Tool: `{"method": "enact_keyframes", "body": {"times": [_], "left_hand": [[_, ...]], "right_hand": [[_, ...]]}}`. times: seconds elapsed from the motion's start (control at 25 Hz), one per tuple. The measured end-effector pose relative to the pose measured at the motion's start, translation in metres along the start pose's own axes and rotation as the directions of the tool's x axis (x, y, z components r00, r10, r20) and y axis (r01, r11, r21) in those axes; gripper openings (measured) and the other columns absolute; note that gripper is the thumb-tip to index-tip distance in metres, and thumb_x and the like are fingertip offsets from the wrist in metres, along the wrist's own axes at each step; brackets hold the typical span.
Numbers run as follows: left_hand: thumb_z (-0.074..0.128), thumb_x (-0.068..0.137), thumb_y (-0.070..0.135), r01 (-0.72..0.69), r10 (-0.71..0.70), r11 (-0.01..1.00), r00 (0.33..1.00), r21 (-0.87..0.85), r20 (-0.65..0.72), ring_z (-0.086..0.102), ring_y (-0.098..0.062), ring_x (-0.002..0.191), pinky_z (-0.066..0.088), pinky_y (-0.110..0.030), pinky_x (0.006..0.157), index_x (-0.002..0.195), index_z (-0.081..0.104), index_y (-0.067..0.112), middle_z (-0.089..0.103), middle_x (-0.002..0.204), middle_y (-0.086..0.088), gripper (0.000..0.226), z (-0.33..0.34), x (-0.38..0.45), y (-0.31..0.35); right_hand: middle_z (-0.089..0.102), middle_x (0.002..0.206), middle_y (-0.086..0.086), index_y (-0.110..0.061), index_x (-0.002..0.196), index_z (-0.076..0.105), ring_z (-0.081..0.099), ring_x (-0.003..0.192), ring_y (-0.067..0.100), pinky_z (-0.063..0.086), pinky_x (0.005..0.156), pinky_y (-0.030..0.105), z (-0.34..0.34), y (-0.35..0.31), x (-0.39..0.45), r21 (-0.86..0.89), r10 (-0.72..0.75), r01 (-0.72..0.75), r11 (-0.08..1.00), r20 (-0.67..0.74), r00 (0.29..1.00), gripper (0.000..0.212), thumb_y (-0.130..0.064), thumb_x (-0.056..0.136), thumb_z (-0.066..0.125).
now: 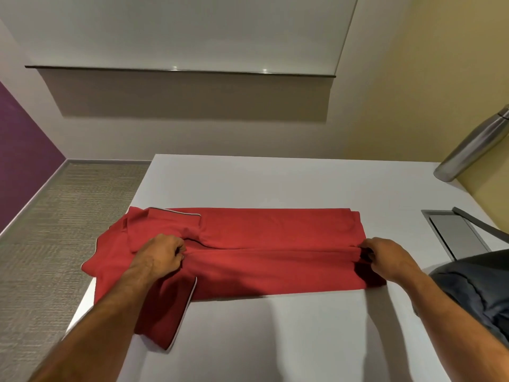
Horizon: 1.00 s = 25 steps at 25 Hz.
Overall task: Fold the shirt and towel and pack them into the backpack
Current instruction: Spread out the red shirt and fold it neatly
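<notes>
Shirt (248,252), red with pale piping on its collar and sleeve hems, lies spread sideways across the white bench (275,340), both hands on it. Left of the left hand (161,256) the collar end and one sleeve droop over the bench's left edge, above the grey carpet (68,230); a second sleeve trails back along the left forearm toward the person. The left hand has its fingers curled, pinching a ridge of cloth near the collar. Between the two hands that ridge runs as a long fold line, with the far half of the shirt lying flat and smooth beyond it and the near half flat below it, its lower edge straight. The right hand (385,257) pinches the same fold at the hem end, fingers bent around bunched fabric. Nearer than both hands the bench is bare white surface, and more bare surface lies beyond the shirt up to the far edge. Right of the right hand a recessed grey panel (457,235) sits in the benchtop with its flap raised. Just beside the right forearm the dark grey backpack (479,293) slumps at the bench's right edge; I cannot tell what is inside it. Farther off, beyond the right hand, a steel bottle (473,147) stands near the yellow wall.
</notes>
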<state>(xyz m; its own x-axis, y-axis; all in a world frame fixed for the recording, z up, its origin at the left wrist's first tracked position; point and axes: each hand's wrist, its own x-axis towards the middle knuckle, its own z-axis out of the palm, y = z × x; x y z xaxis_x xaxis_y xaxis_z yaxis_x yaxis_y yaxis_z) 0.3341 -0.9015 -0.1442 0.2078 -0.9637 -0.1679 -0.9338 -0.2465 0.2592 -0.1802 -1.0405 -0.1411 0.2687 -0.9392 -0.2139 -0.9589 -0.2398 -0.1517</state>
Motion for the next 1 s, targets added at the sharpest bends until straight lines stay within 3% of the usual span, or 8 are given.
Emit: {"method": "enact_keyframes", "body": {"times": [0.32, 0.44, 0.6, 0.72, 0.76, 0.84, 0.92, 1.0], "left_hand": [[0.062, 0.082, 0.021, 0.034, -0.037, 0.996, 0.999, 0.079, 0.031, 0.064, -0.022, 0.078, 0.053, -0.032, 0.071, 0.077, 0.07, 0.027, 0.071, 0.083, 0.003, 0.011, 0.006, 0.036, 0.001], [0.063, 0.086, 0.027, 0.022, -0.021, 0.995, 1.0, 0.096, -0.017, 0.064, -0.025, 0.082, 0.052, -0.033, 0.071, 0.083, 0.069, 0.025, 0.07, 0.087, 0.002, 0.007, 0.008, 0.047, 0.004], [0.067, 0.086, 0.041, 0.081, -0.07, 0.993, 0.991, 0.091, -0.115, 0.061, -0.025, 0.089, 0.052, -0.037, 0.073, 0.085, 0.062, 0.023, 0.063, 0.09, 0.003, 0.019, 0.018, 0.051, 0.0], [0.059, 0.084, 0.051, -0.151, 0.152, 0.988, 0.944, 0.026, -0.294, 0.061, -0.026, 0.085, 0.052, -0.039, 0.068, 0.088, 0.066, 0.02, 0.065, 0.087, 0.003, 0.032, 0.035, 0.03, -0.007], [0.055, 0.083, 0.055, -0.243, 0.235, 0.97, 0.913, 0.019, -0.333, 0.061, -0.024, 0.089, 0.052, -0.039, 0.072, 0.098, 0.068, 0.02, 0.067, 0.095, 0.003, 0.04, 0.041, 0.02, -0.01], [0.052, 0.085, 0.062, -0.348, 0.351, 0.935, 0.888, 0.063, -0.297, 0.059, -0.021, 0.112, 0.047, -0.04, 0.09, 0.123, 0.065, 0.016, 0.065, 0.122, -0.001, 0.061, 0.053, -0.002, -0.018], [0.044, 0.089, 0.069, -0.394, 0.431, 0.894, 0.888, 0.213, -0.163, 0.044, -0.023, 0.136, 0.033, -0.045, 0.109, 0.143, 0.05, 0.014, 0.047, 0.148, -0.005, 0.077, 0.068, -0.021, -0.026], [0.034, 0.089, 0.075, -0.358, 0.381, 0.878, 0.924, 0.318, -0.012, 0.034, -0.024, 0.144, 0.022, -0.051, 0.113, 0.149, 0.04, 0.014, 0.035, 0.156, -0.007, 0.086, 0.08, -0.033, -0.035]], "right_hand": [[0.068, 0.108, -0.002, -0.027, 0.118, 0.064, 0.063, 0.095, 0.023, 0.054, 0.074, 0.036, 0.008, 0.007, 0.032, -0.079, 0.077, -0.07, 0.994, 0.08, 0.994, 0.044, -0.008, 0.08, 0.056], [0.068, 0.103, 0.001, -0.023, 0.116, 0.062, 0.063, 0.092, 0.025, 0.053, 0.072, 0.037, 0.009, 0.005, 0.04, -0.114, 0.112, -0.104, 0.988, 0.071, 0.991, 0.039, -0.009, 0.081, 0.053], [0.069, 0.102, 0.005, -0.018, 0.113, 0.061, 0.06, 0.092, 0.031, 0.051, 0.071, 0.038, 0.014, -0.004, 0.035, -0.169, 0.087, -0.108, 0.98, -0.125, 0.988, 0.042, -0.007, 0.072, 0.053], [0.069, 0.117, 0.012, -0.013, 0.118, 0.065, 0.063, 0.106, 0.034, 0.052, 0.088, 0.044, 0.036, -0.016, 0.015, -0.011, -0.128, 0.132, 0.991, -0.332, 0.934, 0.041, -0.027, 0.086, 0.045], [0.062, 0.131, 0.014, -0.01, 0.128, 0.061, 0.058, 0.12, 0.033, 0.047, 0.1, 0.045, 0.047, -0.022, 0.007, -0.014, -0.186, 0.191, 0.981, -0.318, 0.93, 0.05, -0.036, 0.092, 0.039], [0.025, 0.159, 0.008, -0.015, 0.152, 0.033, 0.023, 0.148, 0.025, 0.021, 0.119, 0.048, 0.071, -0.034, -0.008, -0.044, -0.206, 0.202, 0.978, -0.133, 0.97, 0.069, -0.056, 0.096, 0.025], [-0.012, 0.162, -0.001, -0.024, 0.156, -0.002, -0.013, 0.15, 0.017, -0.005, 0.121, 0.048, 0.093, -0.037, -0.017, -0.076, -0.105, 0.109, 0.991, 0.057, 0.993, 0.086, -0.074, 0.086, 0.006], [-0.028, 0.157, -0.003, -0.027, 0.152, -0.019, -0.026, 0.146, 0.016, -0.013, 0.118, 0.051, 0.1, -0.038, -0.018, -0.132, -0.024, 0.043, 0.99, 0.143, 0.989, 0.1, -0.085, 0.071, -0.013]]}}
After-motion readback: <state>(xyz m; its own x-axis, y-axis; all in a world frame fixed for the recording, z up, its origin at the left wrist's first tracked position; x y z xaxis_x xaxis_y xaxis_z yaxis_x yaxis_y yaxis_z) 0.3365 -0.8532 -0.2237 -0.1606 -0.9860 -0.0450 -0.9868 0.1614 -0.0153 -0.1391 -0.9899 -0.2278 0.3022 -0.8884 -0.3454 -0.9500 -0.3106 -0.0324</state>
